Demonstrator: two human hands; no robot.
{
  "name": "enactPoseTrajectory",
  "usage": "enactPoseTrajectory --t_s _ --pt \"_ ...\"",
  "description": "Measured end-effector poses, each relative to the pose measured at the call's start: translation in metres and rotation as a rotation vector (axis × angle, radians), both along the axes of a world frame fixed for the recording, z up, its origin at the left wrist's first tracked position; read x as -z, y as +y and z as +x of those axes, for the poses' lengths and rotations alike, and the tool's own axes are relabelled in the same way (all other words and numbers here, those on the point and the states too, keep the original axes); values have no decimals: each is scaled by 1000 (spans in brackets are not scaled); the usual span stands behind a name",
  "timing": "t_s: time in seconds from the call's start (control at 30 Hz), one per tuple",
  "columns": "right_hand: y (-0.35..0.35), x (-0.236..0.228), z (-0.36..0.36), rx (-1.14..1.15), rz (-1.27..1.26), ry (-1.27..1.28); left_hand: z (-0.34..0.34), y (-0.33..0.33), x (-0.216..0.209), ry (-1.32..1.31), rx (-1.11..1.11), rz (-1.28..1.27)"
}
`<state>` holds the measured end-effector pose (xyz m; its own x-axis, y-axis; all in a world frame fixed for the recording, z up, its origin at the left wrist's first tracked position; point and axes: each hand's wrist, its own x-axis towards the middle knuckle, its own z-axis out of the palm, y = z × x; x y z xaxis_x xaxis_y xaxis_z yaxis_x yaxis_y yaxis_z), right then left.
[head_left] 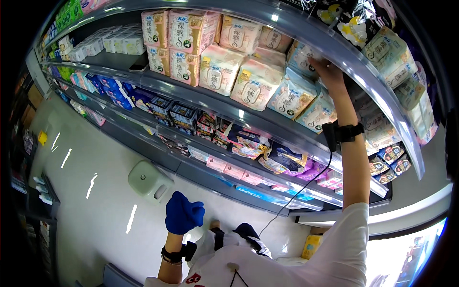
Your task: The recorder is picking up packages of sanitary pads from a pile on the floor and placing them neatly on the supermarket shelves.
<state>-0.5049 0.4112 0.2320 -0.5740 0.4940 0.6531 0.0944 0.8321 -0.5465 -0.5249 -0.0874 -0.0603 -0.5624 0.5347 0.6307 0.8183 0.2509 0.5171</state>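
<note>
My right hand [328, 71] reaches onto the upper shelf at the right. Its fingers close on the edge of a light blue pack of sanitary pads [300, 56] in the back row; part of the grip is hidden. Just in front stand two more light blue packs [292, 95], one leaning. Cream packs [256, 85] and pink boxy packs [185, 66] line the shelf to the left. Low in front of my body, my left hand [184, 213] is balled up inside a blue covering, a glove or cloth. Whatever it may hold cannot be seen.
Lower shelves [205, 136] hold several dark and coloured packs. A pale green plastic container [149, 182] with a handle stands on the floor. From my right wrist strap [348, 132] a thin black cable hangs down. Hanging packs [392, 57] crowd the far right.
</note>
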Motion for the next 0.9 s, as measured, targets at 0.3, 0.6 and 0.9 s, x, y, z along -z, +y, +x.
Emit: enactPoseTrajectory --t_s 0.3,0.6,0.9 --pt "-2 0 5 28 289 9 14 13 52 -128 111 -220" --pt "-136 56 159 21 143 180 45 48 25 23 397 -664" --pt "-258 272 501 308 -436 -669 170 122 79 -1860 760 213"
